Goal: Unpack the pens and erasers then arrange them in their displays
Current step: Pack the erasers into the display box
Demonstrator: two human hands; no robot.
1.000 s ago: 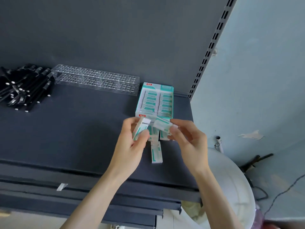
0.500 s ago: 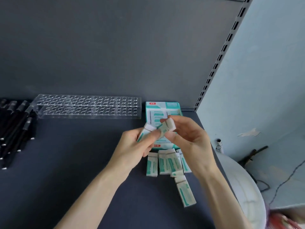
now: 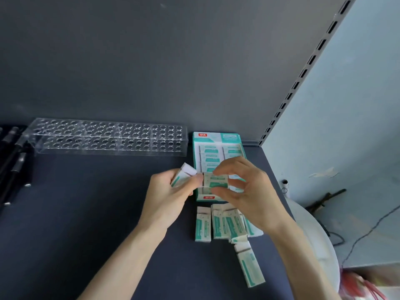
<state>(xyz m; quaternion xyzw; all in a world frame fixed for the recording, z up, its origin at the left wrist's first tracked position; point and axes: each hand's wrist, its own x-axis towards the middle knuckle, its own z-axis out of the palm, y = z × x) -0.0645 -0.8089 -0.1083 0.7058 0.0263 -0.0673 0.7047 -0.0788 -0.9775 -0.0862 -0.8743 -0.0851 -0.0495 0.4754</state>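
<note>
My left hand (image 3: 166, 198) grips a tilted eraser (image 3: 183, 175); right hand (image 3: 249, 191) pinches a second eraser (image 3: 216, 180), long axis crosswise; hands nearly touching. The display box (image 3: 207, 138) lies just beyond, nearer my right; I'd place that one first.

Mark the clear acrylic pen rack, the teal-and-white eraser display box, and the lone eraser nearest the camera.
Clear acrylic pen rack (image 3: 108, 137): head view, middle of its holed top face.
Teal-and-white cardboard eraser display box (image 3: 216, 138): head view, its rear header panel.
Lone teal-sleeved white eraser (image 3: 251, 269): head view, middle of its sleeve.
</note>
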